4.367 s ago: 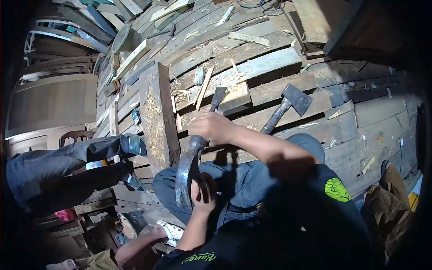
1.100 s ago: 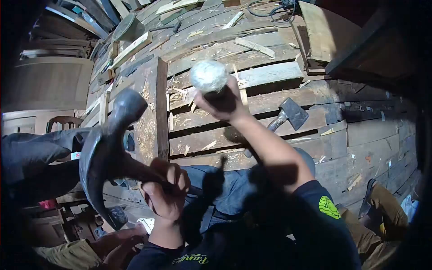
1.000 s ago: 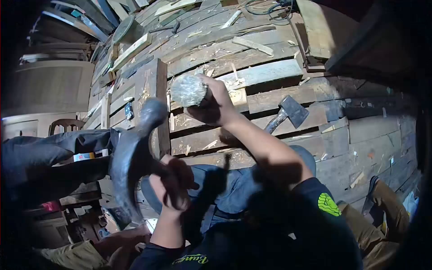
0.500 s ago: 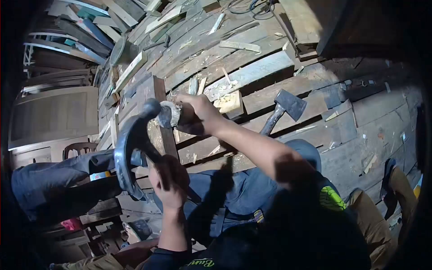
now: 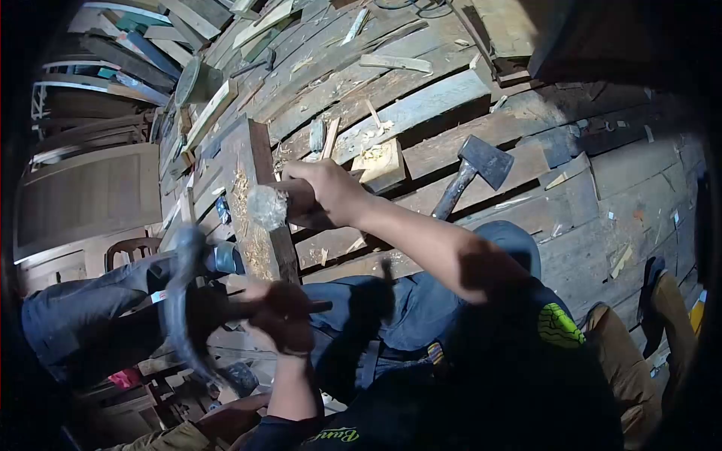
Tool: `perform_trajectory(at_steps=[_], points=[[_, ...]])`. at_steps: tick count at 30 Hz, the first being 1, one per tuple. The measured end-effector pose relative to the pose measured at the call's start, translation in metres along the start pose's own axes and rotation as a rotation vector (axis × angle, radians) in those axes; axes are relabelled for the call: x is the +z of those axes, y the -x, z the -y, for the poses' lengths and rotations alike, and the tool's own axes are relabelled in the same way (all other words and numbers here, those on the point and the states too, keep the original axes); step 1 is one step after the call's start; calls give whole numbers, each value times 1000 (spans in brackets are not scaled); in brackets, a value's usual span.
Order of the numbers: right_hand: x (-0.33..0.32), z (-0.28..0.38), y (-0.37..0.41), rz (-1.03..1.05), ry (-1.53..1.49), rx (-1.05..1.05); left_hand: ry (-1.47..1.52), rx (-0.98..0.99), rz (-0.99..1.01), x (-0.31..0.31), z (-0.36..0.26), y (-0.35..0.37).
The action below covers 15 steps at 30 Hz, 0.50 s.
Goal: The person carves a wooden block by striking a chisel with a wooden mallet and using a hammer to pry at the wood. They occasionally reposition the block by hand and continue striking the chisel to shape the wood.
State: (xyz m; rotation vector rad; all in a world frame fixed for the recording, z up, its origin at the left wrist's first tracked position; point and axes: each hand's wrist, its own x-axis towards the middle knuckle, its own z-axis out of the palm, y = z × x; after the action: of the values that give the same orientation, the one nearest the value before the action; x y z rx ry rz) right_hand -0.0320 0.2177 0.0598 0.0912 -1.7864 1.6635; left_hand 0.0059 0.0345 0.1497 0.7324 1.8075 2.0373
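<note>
My left hand (image 5: 282,319) is wrapped round the handle of a claw hammer (image 5: 180,301), whose head is blurred by motion at the left. My right hand (image 5: 327,192) grips a thick wooden tool handle (image 5: 269,207) with a pale, battered end facing me; its other end is hidden behind the fingers. This handle is over a wooden beam (image 5: 263,150) strewn with shavings. The hammer head is apart from the handle. A hatchet (image 5: 485,161) lies on the planks right of my right hand.
A light wood block (image 5: 380,161) with shavings lies past my right hand. Planks with gaps (image 5: 451,135) make up the floor. Scrap timber (image 5: 143,45) is piled at the far left, near a panelled door (image 5: 90,195). Another person's legs (image 5: 105,301) are at the left.
My left hand has swung the hammer down and left, away from the battered handle end. My right hand has shifted slightly, and more of that end shows.
</note>
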Motion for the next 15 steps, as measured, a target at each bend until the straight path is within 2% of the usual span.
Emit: perform_trajectory(at_steps=[1, 3, 4, 5, 7, 8, 9, 11, 12, 13, 15], points=[[2, 3, 1, 17, 16, 14, -833, 145, 194, -9, -3, -3], [8, 1, 2, 64, 53, 11, -989, 241, 96, -6, 0, 1], [7, -1, 0, 23, 68, -21, -944, 26, 88, -7, -11, 3], [9, -3, 4, -17, 70, -33, -284, -179, 49, -6, -16, 3], [6, 0, 6, -22, 28, -56, 108, -155, -31, -12, -17, 6], [7, -4, 6, -28, 35, -58, 65, -68, 78, -18, -18, 7], [9, -6, 6, -31, 40, -59, 222, 13, 110, -25, -5, 9], [8, -4, 9, -8, 62, -28, -1153, 375, 188, -20, 1, 5], [7, -4, 6, 16, 92, -7, -338, -147, 106, -4, 2, 4], [8, -4, 5, -26, 58, -68, -355, -169, 17, -6, -3, 6], [5, -5, 5, -31, 82, -45, -115, -227, -61, -7, -18, 3]])
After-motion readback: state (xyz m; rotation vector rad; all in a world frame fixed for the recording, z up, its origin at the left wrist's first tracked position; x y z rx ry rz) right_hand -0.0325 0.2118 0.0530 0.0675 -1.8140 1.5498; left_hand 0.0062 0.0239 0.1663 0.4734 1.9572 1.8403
